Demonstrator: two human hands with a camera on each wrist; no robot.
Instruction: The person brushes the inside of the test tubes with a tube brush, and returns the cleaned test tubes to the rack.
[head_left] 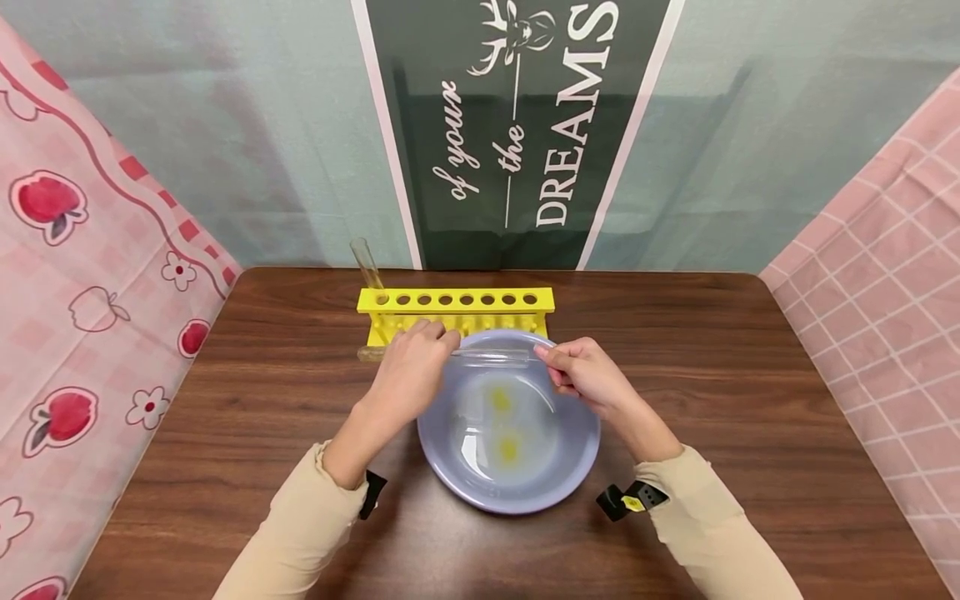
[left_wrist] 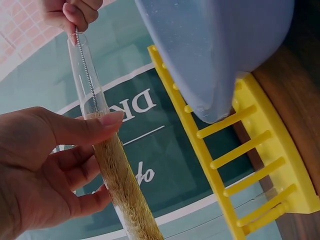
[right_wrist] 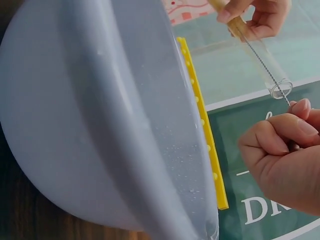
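My left hand [head_left: 408,371] grips a clear glass test tube [head_left: 491,359], held level over the far rim of a lavender basin [head_left: 438,467]. Inside the tube, tan bristles of a test tube brush [left_wrist: 125,187] fill the closed-end part, as the left wrist view shows. The brush's twisted wire handle [right_wrist: 262,63] runs out through the tube's mouth. Just outside that mouth my right hand [head_left: 588,375] pinches the wire with curled fingers. Shallow water lies in the basin, with two yellow patches showing at its bottom.
Behind the basin stands a yellow test tube rack [head_left: 456,300], its front partly covered by the basin and left hand. Another glass tube [head_left: 363,260] leans in its leftmost hole. A brown wooden table [head_left: 675,333] lies beneath, with printed cloths [head_left: 300,150] around it.
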